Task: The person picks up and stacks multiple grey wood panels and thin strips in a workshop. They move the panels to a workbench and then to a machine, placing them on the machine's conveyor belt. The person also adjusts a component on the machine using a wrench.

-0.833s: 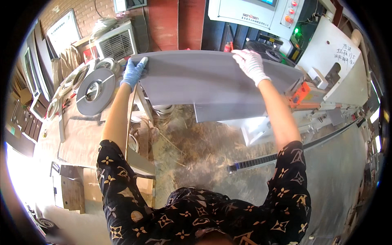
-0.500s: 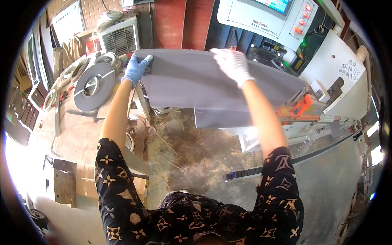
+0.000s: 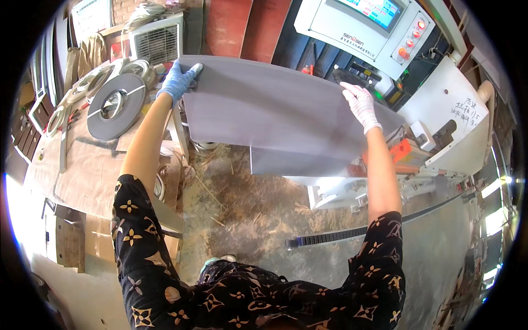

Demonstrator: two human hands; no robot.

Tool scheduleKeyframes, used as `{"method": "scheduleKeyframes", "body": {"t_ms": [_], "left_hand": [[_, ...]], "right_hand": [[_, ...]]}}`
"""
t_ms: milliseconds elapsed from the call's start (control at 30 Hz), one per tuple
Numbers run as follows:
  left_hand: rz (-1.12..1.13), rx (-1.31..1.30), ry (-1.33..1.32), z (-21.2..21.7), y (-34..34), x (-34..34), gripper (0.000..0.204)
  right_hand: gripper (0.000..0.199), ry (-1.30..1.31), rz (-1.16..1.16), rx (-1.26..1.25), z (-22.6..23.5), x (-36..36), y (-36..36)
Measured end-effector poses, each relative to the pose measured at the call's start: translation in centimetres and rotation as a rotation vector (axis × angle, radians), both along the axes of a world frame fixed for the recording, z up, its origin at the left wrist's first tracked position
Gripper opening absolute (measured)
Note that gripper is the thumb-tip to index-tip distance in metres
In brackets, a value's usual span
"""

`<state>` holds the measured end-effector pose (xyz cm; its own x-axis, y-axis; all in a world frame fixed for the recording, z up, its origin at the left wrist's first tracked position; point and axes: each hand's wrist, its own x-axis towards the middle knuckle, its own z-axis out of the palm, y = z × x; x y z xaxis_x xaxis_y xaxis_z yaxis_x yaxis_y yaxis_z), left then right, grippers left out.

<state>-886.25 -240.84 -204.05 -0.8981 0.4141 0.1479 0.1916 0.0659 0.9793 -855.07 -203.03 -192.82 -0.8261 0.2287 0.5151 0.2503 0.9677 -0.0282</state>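
A long grey board (image 3: 264, 104) spans the space in front of me, its right end at the machine. At its far left corner my left hand (image 3: 179, 81), in a blue glove, is closed round the edge with the thumb on the upper face. My right hand (image 3: 360, 104), in a white glove, has its fingers curled at the far edge, toward the right end; the fingertips are partly hidden. Below the long board a second grey panel (image 3: 297, 161) shows, partly covered by it.
The white machine has a control panel with a screen (image 3: 374, 14) and lit red buttons, plus an orange part (image 3: 401, 151) by the board's right end. On the left, a wooden table (image 3: 82, 165) carries rolls of edge banding (image 3: 116, 107). A black cable chain (image 3: 330, 236) runs along the floor.
My right hand has moved right along the board's far edge, and its fingers are now more curled. The left hand keeps its hold at the corner. The whole view has shifted slightly.
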Motion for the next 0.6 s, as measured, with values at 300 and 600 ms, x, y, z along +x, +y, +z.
{"method": "scheduleKeyframes", "body": {"t_ms": [300,600], "left_hand": [[0.058,-0.131,0.071,-0.4,-0.3,-0.4,0.068],[0.096,-0.074,0.252,-2.7,-1.2,-0.9,0.06]], "right_hand": [[0.026,0.116,0.15,-0.047,-1.8,-7.9,-8.1],[0.024,0.205,0.133,-0.016,-2.4,-12.7,-19.3]]}}
